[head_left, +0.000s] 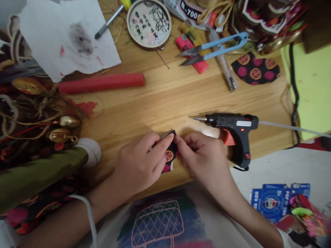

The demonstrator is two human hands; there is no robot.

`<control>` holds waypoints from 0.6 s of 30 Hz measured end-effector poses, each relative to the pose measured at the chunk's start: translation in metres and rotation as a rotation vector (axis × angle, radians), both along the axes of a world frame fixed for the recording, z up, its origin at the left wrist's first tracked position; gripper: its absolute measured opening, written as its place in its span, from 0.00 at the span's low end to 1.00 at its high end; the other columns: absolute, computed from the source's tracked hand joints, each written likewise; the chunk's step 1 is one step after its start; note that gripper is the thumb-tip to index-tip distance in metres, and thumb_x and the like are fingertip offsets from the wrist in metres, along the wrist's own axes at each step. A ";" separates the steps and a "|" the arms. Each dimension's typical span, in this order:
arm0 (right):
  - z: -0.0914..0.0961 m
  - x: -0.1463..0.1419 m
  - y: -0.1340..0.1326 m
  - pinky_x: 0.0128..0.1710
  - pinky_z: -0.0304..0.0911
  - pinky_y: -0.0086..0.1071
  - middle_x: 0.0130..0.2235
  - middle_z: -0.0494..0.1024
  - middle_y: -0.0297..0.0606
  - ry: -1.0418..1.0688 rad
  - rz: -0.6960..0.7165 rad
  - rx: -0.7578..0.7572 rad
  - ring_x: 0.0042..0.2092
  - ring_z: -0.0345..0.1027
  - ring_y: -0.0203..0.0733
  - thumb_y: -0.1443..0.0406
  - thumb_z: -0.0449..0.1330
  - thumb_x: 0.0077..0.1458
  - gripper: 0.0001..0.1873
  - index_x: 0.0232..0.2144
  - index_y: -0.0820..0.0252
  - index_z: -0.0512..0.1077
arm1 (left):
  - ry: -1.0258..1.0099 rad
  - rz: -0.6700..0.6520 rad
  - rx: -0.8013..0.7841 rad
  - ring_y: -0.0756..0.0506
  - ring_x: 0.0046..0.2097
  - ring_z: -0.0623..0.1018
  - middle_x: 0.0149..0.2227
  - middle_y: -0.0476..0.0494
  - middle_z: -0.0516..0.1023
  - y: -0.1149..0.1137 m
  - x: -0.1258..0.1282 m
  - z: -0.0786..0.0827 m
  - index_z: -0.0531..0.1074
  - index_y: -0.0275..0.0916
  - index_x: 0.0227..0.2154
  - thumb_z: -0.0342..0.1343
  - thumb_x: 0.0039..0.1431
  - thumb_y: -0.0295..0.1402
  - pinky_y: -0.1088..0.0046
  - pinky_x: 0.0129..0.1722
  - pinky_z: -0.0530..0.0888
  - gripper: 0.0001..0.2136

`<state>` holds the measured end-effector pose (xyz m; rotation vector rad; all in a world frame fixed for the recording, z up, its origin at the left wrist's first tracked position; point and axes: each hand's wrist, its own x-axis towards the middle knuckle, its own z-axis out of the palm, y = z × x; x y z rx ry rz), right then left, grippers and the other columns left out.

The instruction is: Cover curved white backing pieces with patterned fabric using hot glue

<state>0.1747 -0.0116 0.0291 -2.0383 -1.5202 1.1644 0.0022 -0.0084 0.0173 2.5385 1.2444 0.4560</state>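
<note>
A small dark piece of patterned fabric (169,155), with pink dots and an orange round motif, is at the table's near edge between my hands. My left hand (144,162) holds it from the left, index finger pressed along its upper edge. From the other side my right hand (204,153) pinches the fabric's upper right edge between thumb and fingers. The fingers hide much of the piece. Just beyond my right hand lies a black hot glue gun (232,122), its red light on and its nozzle pointing left.
Blue thread snips (214,48) lie across markers at the back, near a fan-shaped fabric piece (256,69). A red roll (102,83) rests before a stained paper (69,38). Corded ornaments (38,106) crowd the left, beside a green fabric roll (43,175). A black cable (293,86) runs at right.
</note>
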 end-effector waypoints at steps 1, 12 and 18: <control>0.000 0.000 0.000 0.20 0.48 0.28 0.15 0.70 0.30 0.000 -0.001 -0.001 0.18 0.57 0.30 0.60 0.59 0.57 0.19 0.15 0.57 0.68 | 0.002 -0.002 0.005 0.49 0.30 0.77 0.32 0.46 0.77 0.000 0.000 0.000 0.74 0.35 0.49 0.47 0.65 0.26 0.72 0.25 0.71 0.14; 0.000 0.000 0.000 0.21 0.49 0.28 0.15 0.69 0.29 0.049 -0.021 -0.001 0.18 0.57 0.30 0.62 0.59 0.57 0.18 0.16 0.58 0.68 | 0.005 -0.004 0.003 0.49 0.27 0.76 0.31 0.47 0.76 0.002 0.002 0.001 0.74 0.34 0.49 0.47 0.64 0.25 0.72 0.22 0.70 0.15; -0.001 -0.001 0.000 0.21 0.49 0.28 0.15 0.70 0.29 0.043 -0.013 -0.002 0.17 0.56 0.29 0.62 0.60 0.56 0.17 0.17 0.58 0.69 | 0.039 -0.003 0.006 0.48 0.26 0.76 0.31 0.47 0.77 0.002 0.003 0.002 0.74 0.34 0.49 0.47 0.65 0.26 0.71 0.22 0.70 0.15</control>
